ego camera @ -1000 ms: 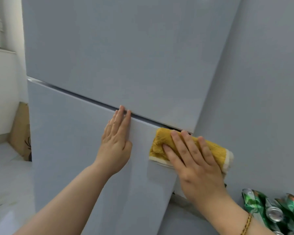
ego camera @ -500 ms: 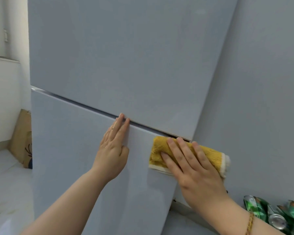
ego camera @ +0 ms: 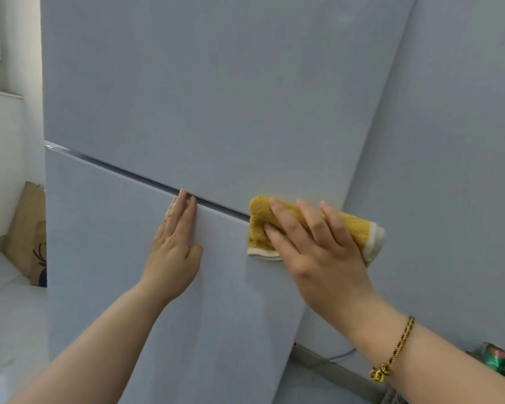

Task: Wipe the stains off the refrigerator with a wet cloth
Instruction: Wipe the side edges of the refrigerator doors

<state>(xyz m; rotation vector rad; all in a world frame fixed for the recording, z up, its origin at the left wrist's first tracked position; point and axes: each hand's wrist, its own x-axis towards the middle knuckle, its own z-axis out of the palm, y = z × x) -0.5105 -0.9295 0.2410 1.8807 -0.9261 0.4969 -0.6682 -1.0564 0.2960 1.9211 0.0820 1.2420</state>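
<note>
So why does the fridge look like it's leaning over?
Head view: the fridge has slanting edges, likely from the wide lens and a tilted camera. Head view: light is soft and even, with only a faint shadow below the cloth. Head view: a thin shine runs along the door strip; nothing looks blurred.

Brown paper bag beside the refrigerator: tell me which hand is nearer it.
Left. The left hand lies flat on the pale blue refrigerator, right of the brown paper bag; the right hand presses the yellow terry cloth farther right.

Smooth, faintly glossy door panels on the refrigerator (ego camera: pixel 216 97), shiny metal strip (ego camera: pixel 114 167) between them. Fluffy, fibrous yellow cloth (ego camera: pixel 258 225), white-edged. Braided cord bracelet (ego camera: pixel 397 351).
</note>
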